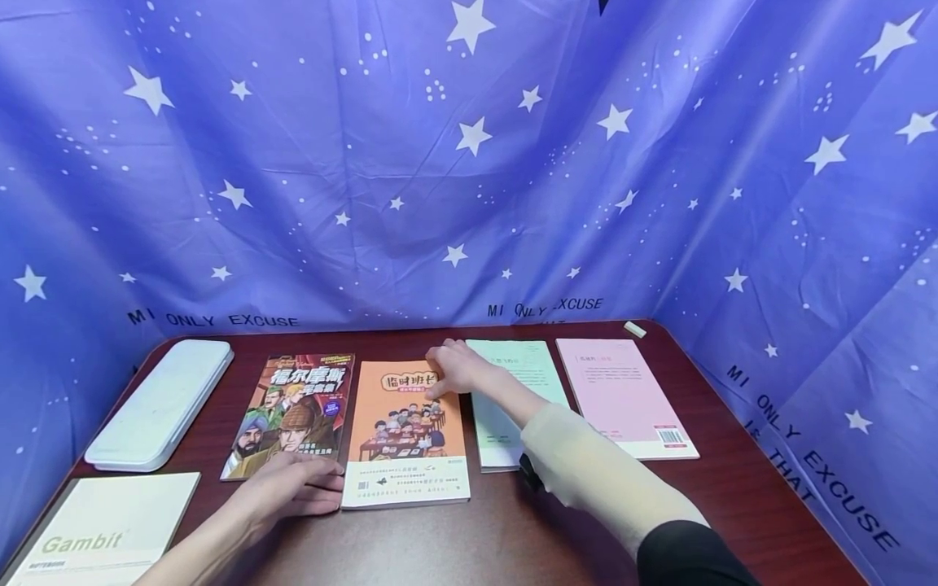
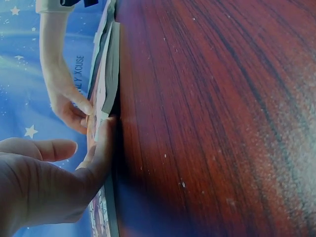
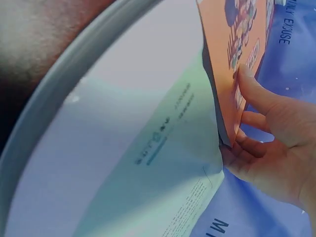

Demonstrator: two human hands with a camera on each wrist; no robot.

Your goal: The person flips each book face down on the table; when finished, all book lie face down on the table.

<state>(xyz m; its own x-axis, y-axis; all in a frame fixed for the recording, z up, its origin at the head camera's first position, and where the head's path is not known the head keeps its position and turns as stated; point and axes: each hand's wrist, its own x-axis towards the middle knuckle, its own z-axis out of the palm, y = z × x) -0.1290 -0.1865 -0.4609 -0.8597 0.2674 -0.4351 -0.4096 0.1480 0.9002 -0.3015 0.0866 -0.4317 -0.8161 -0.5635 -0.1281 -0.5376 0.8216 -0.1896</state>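
Note:
An orange book [image 1: 399, 411] with a white band along its near edge lies in the middle of the row. My right hand [image 1: 463, 370] pinches its far right corner; in the right wrist view the thumb [image 3: 254, 89] is on the cover and the fingers curl at the edge. My left hand [image 1: 296, 488] touches the book's near left corner with straight fingers, and its thumb [image 2: 57, 149] stands apart. Under that hand lies the near part of a comic-style detective book [image 1: 293, 415]. Right of the orange book is a pale green book [image 1: 516, 382], partly hidden by my right forearm.
A pink book [image 1: 623, 391] lies farther right, with a small white eraser-like block [image 1: 634, 330] behind it. At the left are a white case [image 1: 161, 403] and a Gambit notebook [image 1: 110, 521]. A blue star-patterned curtain [image 1: 410, 163] surrounds the dark red table [image 1: 506, 533].

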